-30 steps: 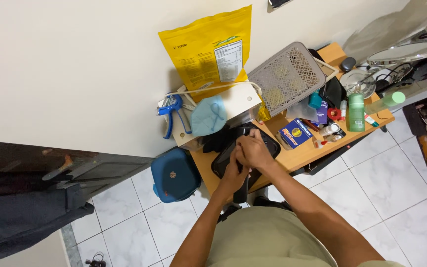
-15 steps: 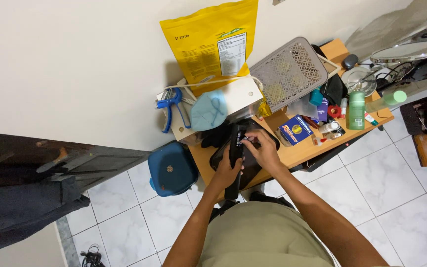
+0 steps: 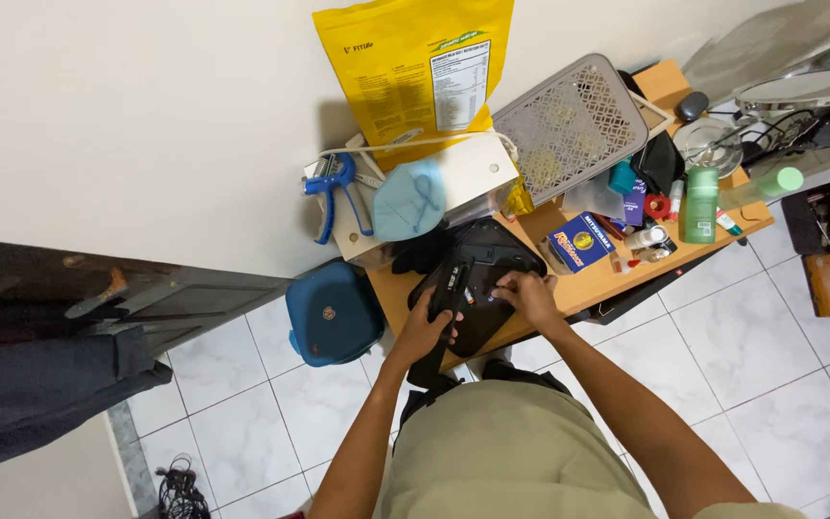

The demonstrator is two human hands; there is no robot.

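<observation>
Black bag [image 3: 488,279]: left hand [image 3: 427,329] grips its strap, right hand [image 3: 527,294] pinches inside.

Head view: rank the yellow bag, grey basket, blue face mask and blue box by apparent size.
1. yellow bag
2. grey basket
3. blue face mask
4. blue box

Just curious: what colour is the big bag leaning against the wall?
Yellow, with a printed label panel: big bag, head view.

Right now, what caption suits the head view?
Both hands, left hand and right hand, on a black bag atop a cluttered wooden desk.
</observation>
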